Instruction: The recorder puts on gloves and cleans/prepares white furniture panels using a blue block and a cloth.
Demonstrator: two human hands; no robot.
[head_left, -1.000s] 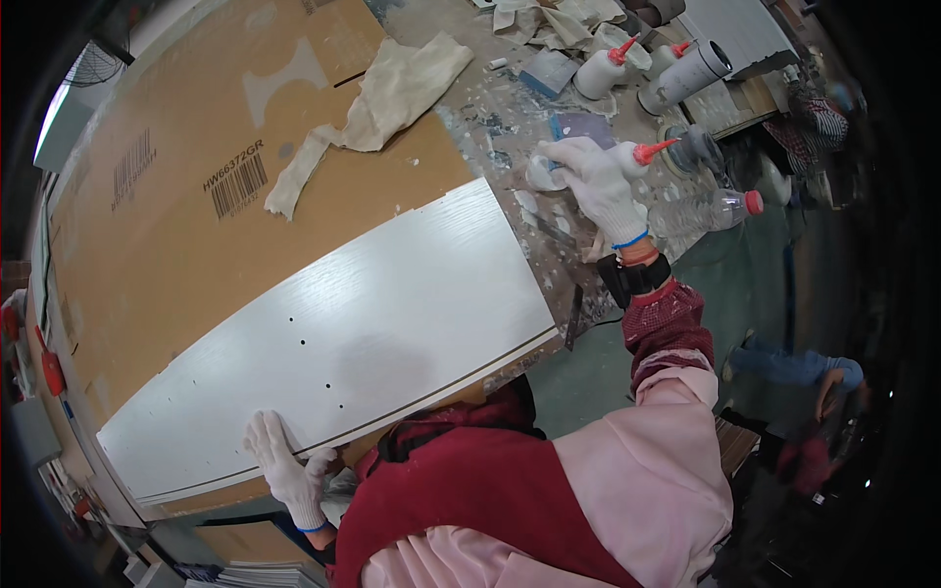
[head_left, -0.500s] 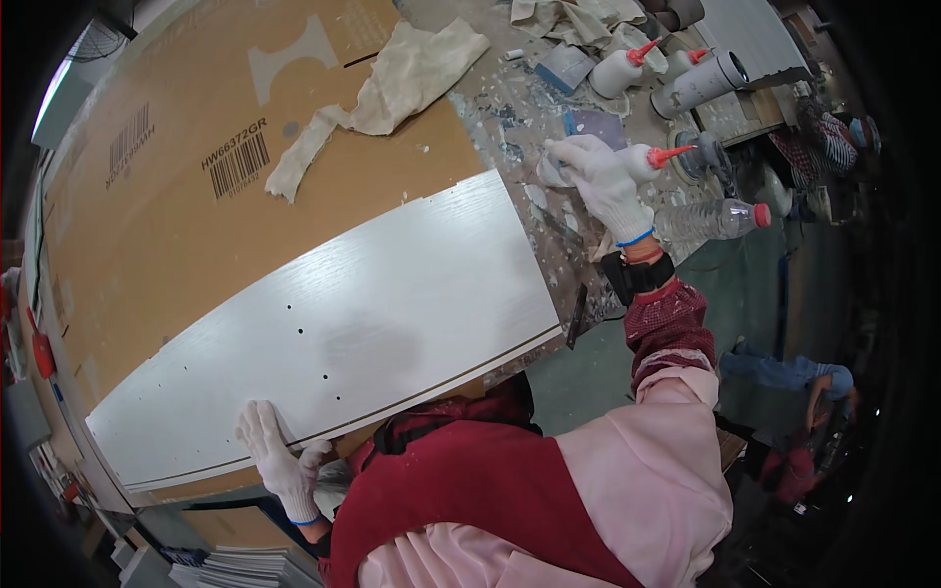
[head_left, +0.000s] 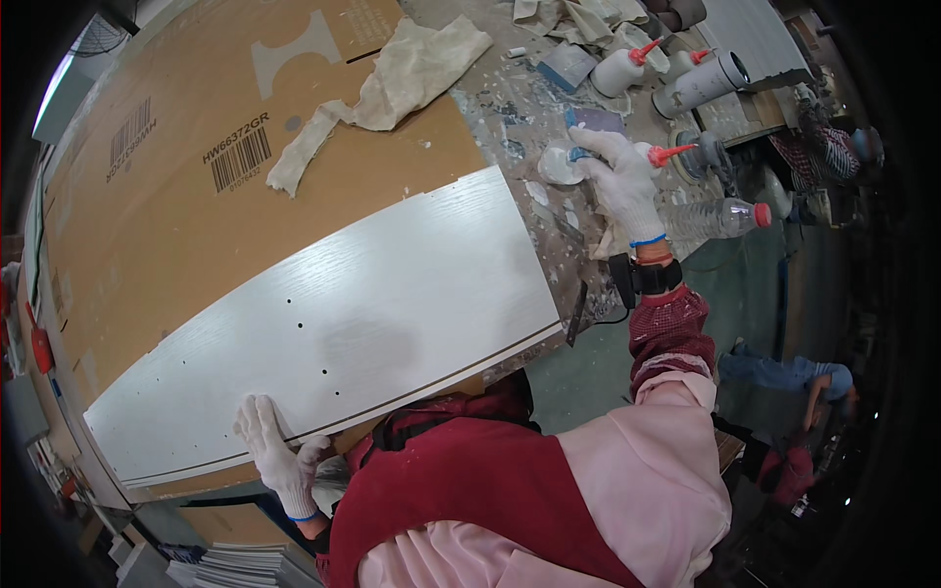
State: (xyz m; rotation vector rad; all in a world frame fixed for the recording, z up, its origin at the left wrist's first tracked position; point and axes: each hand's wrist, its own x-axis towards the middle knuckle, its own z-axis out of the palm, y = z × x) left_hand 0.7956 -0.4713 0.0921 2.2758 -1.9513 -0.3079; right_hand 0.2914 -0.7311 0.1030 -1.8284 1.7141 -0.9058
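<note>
A long white panel [head_left: 392,294] with a curved far edge and several small dark holes lies on brown cardboard. My left hand [head_left: 274,456], in a white glove, rests fingers outstretched on the panel's near edge, thumb apart. Off the panel's right end, my gloved right hand [head_left: 622,186] is over the stained bench. Its thumb and forefinger close on a small blue piece [head_left: 580,154] whose kind I cannot make out. Beside those fingertips lies a round, pale translucent lid-like disc [head_left: 559,167]. A red-nozzled white bottle [head_left: 670,155] is partly hidden behind this hand.
A clear bottle with a red cap [head_left: 720,218] lies beside my right wrist. Farther back are a blue block [head_left: 567,67], another red-nozzled bottle [head_left: 618,73] and a grey tube [head_left: 701,84]. A cream rag [head_left: 417,73] lies on the cardboard [head_left: 196,225]. A person [head_left: 794,377] is at the right.
My right hand has drawn back slightly to the right and nearer, uncovering the round disc; the blue piece now shows at its fingertips. My left hand stays on the panel.
</note>
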